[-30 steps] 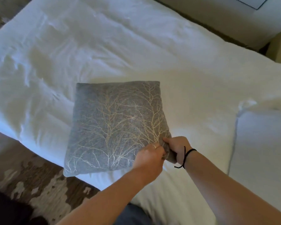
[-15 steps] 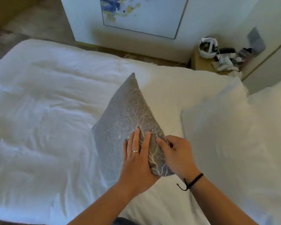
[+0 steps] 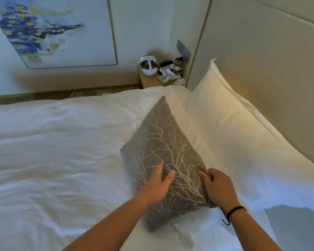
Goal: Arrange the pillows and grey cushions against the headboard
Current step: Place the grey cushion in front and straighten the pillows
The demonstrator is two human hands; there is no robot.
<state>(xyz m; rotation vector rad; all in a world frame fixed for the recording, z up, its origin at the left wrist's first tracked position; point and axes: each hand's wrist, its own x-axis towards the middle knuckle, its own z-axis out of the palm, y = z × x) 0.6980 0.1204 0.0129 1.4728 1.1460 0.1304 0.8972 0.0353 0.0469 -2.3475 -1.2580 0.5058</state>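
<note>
A grey cushion (image 3: 163, 147) with a pale branch pattern stands tilted on the white bed, leaning towards the white pillows (image 3: 230, 127) that rest against the beige headboard (image 3: 268, 66). My left hand (image 3: 158, 185) lies flat on the cushion's face with straight fingers. My right hand (image 3: 217, 187) grips the cushion's near right edge, fingers curled round it. A second white pillow's corner (image 3: 297, 230) shows at the lower right.
The white duvet (image 3: 53, 151) covers the bed to the left. A wooden nightstand (image 3: 152, 81) beyond the bed's far side carries a white headset, a phone and small items. A framed blue and yellow painting (image 3: 49, 31) hangs on the far wall.
The cushion was lifted from flat near the bed's edge and carried towards the pillows. It now leans close to them, and my view has turned towards the headboard.
</note>
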